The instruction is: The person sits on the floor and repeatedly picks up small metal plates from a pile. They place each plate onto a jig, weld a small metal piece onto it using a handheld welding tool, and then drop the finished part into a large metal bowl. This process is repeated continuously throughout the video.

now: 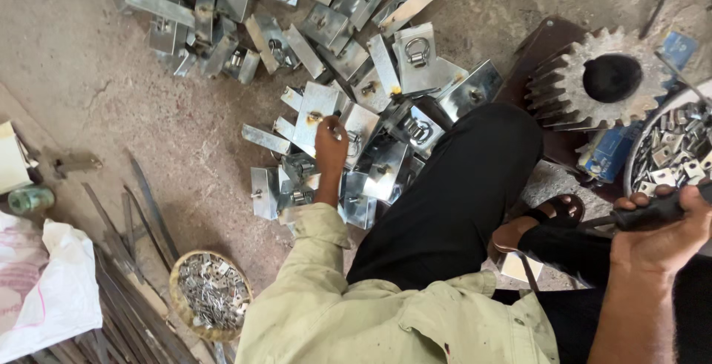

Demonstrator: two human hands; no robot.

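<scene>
The left hand [331,143] reaches forward into the pile, fingers curled narrow over a shiny metal plate [317,108] that lies directly under and just ahead of the fingertips, long axis running away from the person. Whether they actually pinch it, I cannot tell. More plates with ring fittings [417,51] spread beyond and to either side. The right hand [662,232], well apart, is closed around a dark tool handle [644,215], beside a bowl of small brackets [671,152] and a big gear [602,78].
</scene>
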